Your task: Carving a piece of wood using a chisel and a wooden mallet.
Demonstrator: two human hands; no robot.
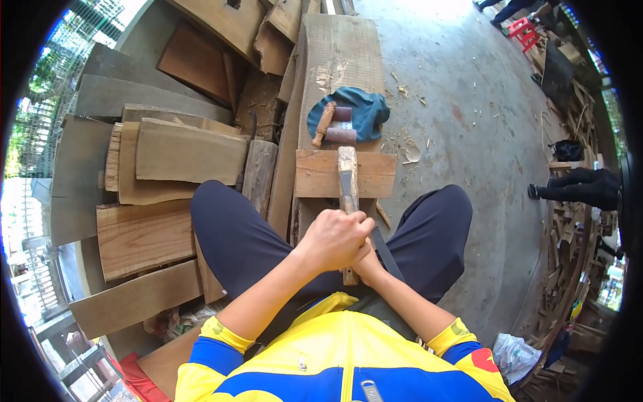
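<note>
My left hand (pixel 331 238) is closed in a fist over a long piece of wood (pixel 347 161) pointing away from me. A grey metal blade (pixel 346 182), like a chisel's, lies along this wood and runs back into that fist. Just behind and below it, my right hand (pixel 367 264) is closed near the wood's close end. Its fingers are partly hidden, so what it grips is unclear. Beside it a dark flat strip (pixel 386 253) slants over my right thigh. The wood's far end rests over a short reddish board (pixel 376 175) laid crosswise.
Beyond the board, a teal cloth cap (pixel 367 107) holds a carved wooden piece (pixel 324 124) and sandpaper rolls (pixel 340 136) on a thick plank (pixel 341 50). Stacked boards (pixel 191 151) crowd the left. Wood shavings dot the concrete floor (pixel 462 127). People and a red stool (pixel 523 33) are at right.
</note>
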